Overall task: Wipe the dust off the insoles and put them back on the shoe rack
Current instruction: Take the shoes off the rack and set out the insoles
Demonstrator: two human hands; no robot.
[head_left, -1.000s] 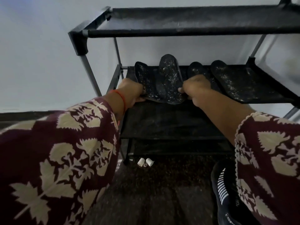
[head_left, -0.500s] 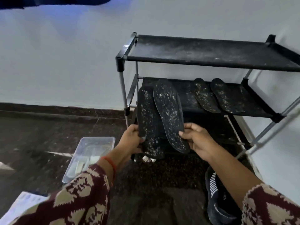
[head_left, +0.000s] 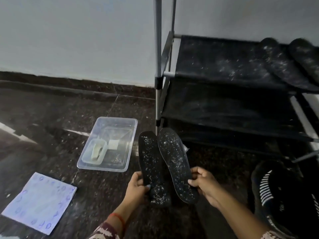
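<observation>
Two black insoles speckled with white dust are held side by side above the dark floor. My left hand [head_left: 136,187] grips the heel end of the left insole [head_left: 150,163]. My right hand [head_left: 203,185] grips the heel end of the right insole [head_left: 174,157], which partly overlaps the left one. The black shoe rack [head_left: 224,78] stands to the right against the wall. Two more dusty insoles [head_left: 283,66] lie on its dusty shelf at the far right.
A clear plastic tub [head_left: 124,163] sits on the floor to the left, holding a smaller container and a white square piece. A pale blue patterned cloth [head_left: 38,200] lies at the lower left. A black shoe with white stripes [head_left: 276,192] rests at the lower right.
Both hands have pulled the two insoles off the rack shelf and lowered them toward the floor. The view has dropped and turned left, bringing the tub and cloth fully into sight.
</observation>
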